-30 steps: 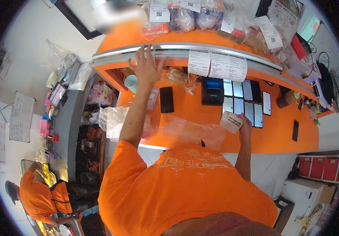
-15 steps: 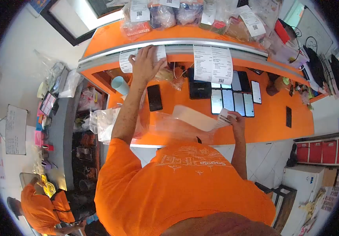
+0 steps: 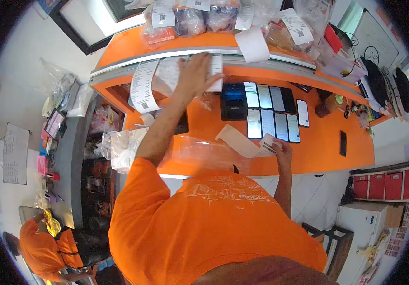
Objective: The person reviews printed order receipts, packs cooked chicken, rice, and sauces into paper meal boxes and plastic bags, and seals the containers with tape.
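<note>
My left hand lies with fingers spread over white paper slips at the metal rail of the orange counter. A long printed receipt hangs from the rail to its left, and a blank-looking slip lies over the rail to its right. Lower right, my right hand pinches the printed end of a curled receipt, whose rest extends left over the counter. Between the hands are a black printer-like device and several lit phones in two rows.
Bagged packages with receipts line the upper shelf. A clear plastic bag lies near the front edge, a white bag at its left. Another phone is far right. At lower left a person in orange works by metal trays.
The receipts that hung at the rail's right part are gone from there; a slip now lies over the rail. A long receipt hangs farther left. My right hand still holds the curled receipt.
</note>
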Demonstrator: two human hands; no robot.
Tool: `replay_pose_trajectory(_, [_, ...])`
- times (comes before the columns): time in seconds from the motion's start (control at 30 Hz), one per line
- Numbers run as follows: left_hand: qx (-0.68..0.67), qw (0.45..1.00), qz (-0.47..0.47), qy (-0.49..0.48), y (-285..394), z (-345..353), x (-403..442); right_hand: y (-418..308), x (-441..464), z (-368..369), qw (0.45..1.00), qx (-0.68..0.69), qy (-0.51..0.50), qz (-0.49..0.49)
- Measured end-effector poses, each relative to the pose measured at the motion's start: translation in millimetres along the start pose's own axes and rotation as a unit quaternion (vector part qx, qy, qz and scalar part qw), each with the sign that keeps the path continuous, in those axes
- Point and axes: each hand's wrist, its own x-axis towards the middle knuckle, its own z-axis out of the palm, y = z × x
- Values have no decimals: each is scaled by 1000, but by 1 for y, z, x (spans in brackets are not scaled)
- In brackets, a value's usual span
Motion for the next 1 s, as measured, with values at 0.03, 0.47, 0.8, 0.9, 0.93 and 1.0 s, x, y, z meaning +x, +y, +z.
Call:
replay_pose_trajectory(0.03, [-6, 1000, -14, -21, -7, -12, -2, 7, -2, -1, 1000, 12, 10, -1])
replay_pose_trajectory(0.47, [-185, 980, 38, 61, 47, 42, 97, 5, 3, -9, 996, 79, -23, -27])
replay_pose_trajectory(0.8, [-68, 990, 123, 7, 64, 28, 50, 6, -11, -11, 999, -18, -5, -26])
replay_pose_trajectory(0.9, [-46, 994, 104, 1, 49, 18, 41, 8, -6, -15, 999, -19, -19, -29])
replay_pose_trajectory(0.93, [-30, 995, 100, 6, 45, 15, 38, -2, -6, -13, 999, -18, -18, -32])
replay_pose_trajectory(1.0, [-3, 996, 87, 9, 40, 11, 31, -20, -1, -14, 993, -102, -15, -54])
